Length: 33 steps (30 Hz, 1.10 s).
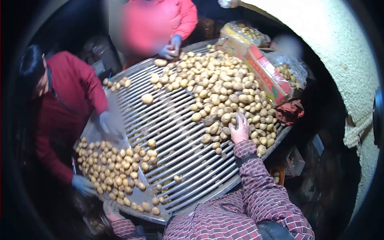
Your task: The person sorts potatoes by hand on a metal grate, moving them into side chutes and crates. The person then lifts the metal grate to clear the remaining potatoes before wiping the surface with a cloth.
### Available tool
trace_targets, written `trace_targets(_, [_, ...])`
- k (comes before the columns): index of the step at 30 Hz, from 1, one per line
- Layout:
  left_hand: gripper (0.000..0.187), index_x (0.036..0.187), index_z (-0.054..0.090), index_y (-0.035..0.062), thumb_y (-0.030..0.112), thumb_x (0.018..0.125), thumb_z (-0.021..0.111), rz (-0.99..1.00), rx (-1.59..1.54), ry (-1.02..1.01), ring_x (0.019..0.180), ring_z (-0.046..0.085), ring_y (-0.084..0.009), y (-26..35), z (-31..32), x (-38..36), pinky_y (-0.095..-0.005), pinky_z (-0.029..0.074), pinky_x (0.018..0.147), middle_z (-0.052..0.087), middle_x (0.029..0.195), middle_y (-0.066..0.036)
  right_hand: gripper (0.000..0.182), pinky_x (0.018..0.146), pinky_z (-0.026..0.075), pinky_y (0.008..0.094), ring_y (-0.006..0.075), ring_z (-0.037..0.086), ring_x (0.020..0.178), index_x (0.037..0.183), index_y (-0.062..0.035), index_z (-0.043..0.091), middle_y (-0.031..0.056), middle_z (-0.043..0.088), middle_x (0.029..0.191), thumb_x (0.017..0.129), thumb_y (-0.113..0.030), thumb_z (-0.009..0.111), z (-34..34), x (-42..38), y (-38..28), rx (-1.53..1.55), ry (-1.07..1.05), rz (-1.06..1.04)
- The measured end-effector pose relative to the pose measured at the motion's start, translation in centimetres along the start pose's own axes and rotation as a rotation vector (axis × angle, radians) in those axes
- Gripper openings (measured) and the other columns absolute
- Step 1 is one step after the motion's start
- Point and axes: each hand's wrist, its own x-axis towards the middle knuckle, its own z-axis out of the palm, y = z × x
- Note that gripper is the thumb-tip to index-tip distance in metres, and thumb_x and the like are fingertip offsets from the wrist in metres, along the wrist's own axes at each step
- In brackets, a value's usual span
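On slatted sorting table (176,132): right hand (240,130) spread flat, fingers open, resting on near edge of potato heap (224,88), clasping nothing. Left hand (112,212) near tray of sorted potatoes (116,168); grip unclear, mostly hidden. Sorting step likely; next needs closing fingers round single potato.

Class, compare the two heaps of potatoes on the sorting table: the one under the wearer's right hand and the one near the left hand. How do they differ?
The far potato heap is larger and piled deep; the near potato heap is smaller and mostly one layer. The far heap lies on the metal rollers, touched by the right hand; the near one lies on a flat tray beside the left hand. Both hold pale, unbagged potatoes.
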Motion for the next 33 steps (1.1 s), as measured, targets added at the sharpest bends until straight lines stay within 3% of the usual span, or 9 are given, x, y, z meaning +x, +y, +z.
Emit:
trace_targets(4, [0.023, 0.112, 0.06, 0.0053, 0.015, 0.091, 0.057, 0.294, 0.385, -0.464, 0.087, 0.059, -0.0197, -2.4, 15.6, -5.8, -0.0335, 0.051, 0.078, 0.062, 0.105, -0.005, 0.075, 0.105, 0.037, 0.0456, 0.0394, 0.045, 0.124, 0.142, -0.0096, 0.038, 0.0204, 0.036, 0.145, 0.081, -0.043, 0.064, 2.2, 0.2, 3.7, -0.154, -0.395, -0.008])
trace_targets(5, [0.021, 0.109, 0.061, 0.0042, 0.014, 0.09, 0.058, -0.325, 0.151, -0.43, 0.09, 0.057, -0.0197, 3.2, 21.4, -11.3, -0.0332, 0.048, 0.084, 0.062, 0.103, -0.006, 0.071, 0.104, 0.038, 0.0452, 0.0423, 0.045, 0.124, 0.141, -0.0126, 0.04, 0.0222, 0.037, 0.144, 0.081, -0.043, 0.064, -0.2, -0.1, 1.2, -0.19, -0.521, 0.041])
trace_targets(10, [0.039, 0.116, 0.058, 0.0049, 0.011, 0.078, 0.065, 0.726, 0.776, -0.927, 0.115, 0.051, -0.0367, -4.0, 28.7, -10.9, -0.0443, 0.039, 0.1, 0.055, 0.122, -0.018, 0.032, 0.088, 0.05, 0.0368, 0.0322, 0.064, 0.097, 0.107, -0.0077, 0.068, 0.0158, 0.068, 0.102, 0.085, -0.031, 0.064, -3.0, 1.3, 3.1, 0.324, -0.375, 0.189])
trace_targets(14, [0.048, 0.121, 0.055, 0.0077, 0.017, 0.076, 0.069, 0.752, 0.891, -1.008, 0.121, 0.046, -0.036, -5.6, 32.3, -11.4, -0.0469, 0.034, 0.104, 0.051, 0.128, -0.017, 0.025, 0.085, 0.051, 0.0368, 0.0295, 0.064, 0.095, 0.104, -0.0039, 0.068, 0.015, 0.068, 0.102, 0.084, -0.018, 0.064, -4.8, 4.3, 6.9, 0.289, -0.071, 0.12])
trace_targets(17, [0.057, 0.126, 0.051, 0.0086, 0.023, 0.075, 0.071, 0.799, 0.967, -1.046, 0.127, 0.04, -0.0364, -6.0, 36.6, -12.1, -0.0491, 0.029, 0.107, 0.045, 0.134, -0.017, 0.022, 0.084, 0.051, 0.0347, 0.0263, 0.065, 0.095, 0.105, -0.0107, 0.069, 0.0105, 0.068, 0.103, 0.087, -0.02, 0.06, -4.8, 5.6, 1.9, 0.265, -0.392, 0.087])
trace_targets(19, [0.064, 0.13, 0.047, 0.0086, 0.028, 0.074, 0.071, 0.864, 1.081, -1.029, 0.131, 0.035, -0.0368, -6.7, 38.5, -13.0, -0.0509, 0.025, 0.109, 0.041, 0.138, -0.018, 0.024, 0.09, 0.049, 0.0365, 0.0256, 0.063, 0.097, 0.108, -0.014, 0.066, 0.0073, 0.067, 0.104, 0.086, -0.019, 0.057, 0.0, 5.8, 0.2, 0.142, -0.471, -0.411])
trace_targets(21, [0.071, 0.134, 0.044, 0.0083, 0.035, 0.074, 0.071, 0.931, 1.233, -0.982, 0.135, 0.03, -0.0369, -7.8, 39.7, -13.5, -0.0527, 0.022, 0.111, 0.037, 0.142, -0.018, 0.023, 0.086, 0.048, 0.0368, 0.0209, 0.063, 0.097, 0.107, -0.017, 0.065, 0.0034, 0.066, 0.097, 0.087, -0.018, 0.053, 3.6, 6.0, -3.2, -0.119, -0.61, -0.504])
trace_targets(26, [0.077, 0.137, 0.04, 0.007, 0.039, 0.074, 0.07, 0.979, 1.276, -1.0, 0.137, 0.025, -0.0381, -8.6, 39.0, -13.6, -0.0535, 0.019, 0.112, 0.032, 0.145, -0.019, 0.03, 0.078, 0.048, 0.0446, 0.0218, 0.058, 0.111, 0.114, -0.0123, 0.068, 0.0045, 0.064, 0.118, 0.091, -0.02, 0.051, 12.9, 5.4, -9.0, -0.763, -0.91, -0.252])
trace_targets(33, [0.073, 0.137, 0.042, 0.0073, 0.038, 0.076, 0.068, 0.981, 1.293, -0.993, 0.137, 0.027, -0.0378, -8.0, 39.2, -13.8, -0.0532, 0.019, 0.113, 0.034, 0.144, -0.02, 0.029, 0.073, 0.05, 0.0461, 0.0233, 0.059, 0.106, 0.116, -0.0132, 0.066, 0.0067, 0.063, 0.111, 0.092, -0.018, 0.052, 12.2, 4.9, -8.1, -0.705, -0.802, -0.159])
